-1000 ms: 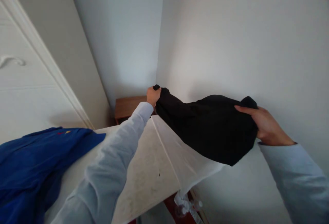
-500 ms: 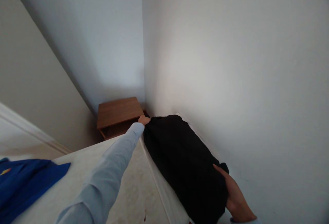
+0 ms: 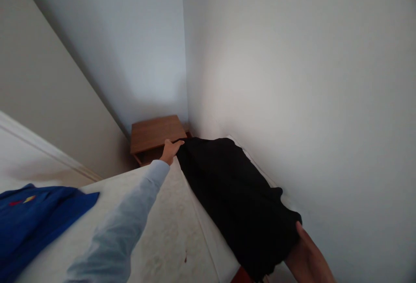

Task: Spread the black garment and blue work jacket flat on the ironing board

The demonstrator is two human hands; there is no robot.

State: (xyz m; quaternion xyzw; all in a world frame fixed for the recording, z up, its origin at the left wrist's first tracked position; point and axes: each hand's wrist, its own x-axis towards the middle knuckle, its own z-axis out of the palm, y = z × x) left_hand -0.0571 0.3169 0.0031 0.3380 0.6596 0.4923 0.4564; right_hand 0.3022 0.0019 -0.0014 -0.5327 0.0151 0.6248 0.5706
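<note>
A black cloth garment, its exact kind not clear, lies spread along the mattress edge beside the right-hand wall. At its far left corner my left hand pinches the fabric between thumb and fingers, arm stretched forward. My right hand grips the near right end, thumb on top of the cloth and the fingers hidden beneath it. The fabric is stretched between both hands. Under it shows the pale, stained mattress.
A blue garment with a small red and yellow mark lies on the mattress at the left. Past the mattress's far end, a brown wooden bedside table stands in the corner. A white wall borders the right side.
My left hand has drawn the far corner slightly left. My right hand has moved right and toward me, pulling the black cloth wider. The view has shifted a little.
</note>
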